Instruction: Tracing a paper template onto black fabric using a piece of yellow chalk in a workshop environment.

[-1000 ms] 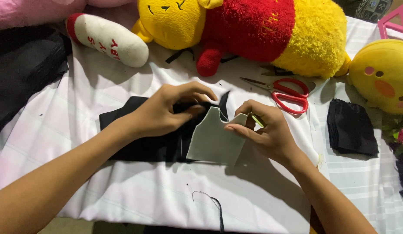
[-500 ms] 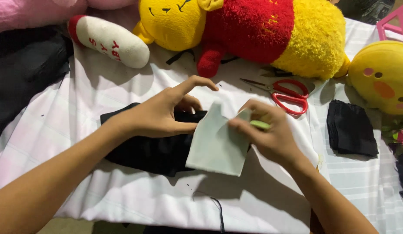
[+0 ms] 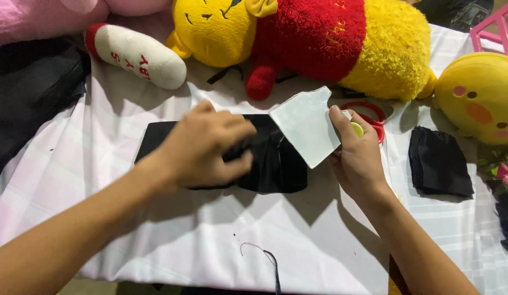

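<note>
A white cloth with faint pale checks (image 3: 155,229) covers the worktop. On it, near the middle, lies a flat piece of black fabric (image 3: 276,164). A small stack of folded black fabric squares (image 3: 439,163) lies to the right, well apart from it. Red-handled scissors (image 3: 371,116) lie near the far side, just before a big yellow plush bear in a red top (image 3: 319,38). A round yellow plush toy (image 3: 478,95) sits at the right edge, and a loose dark thread (image 3: 265,257) curls near the front.
</note>
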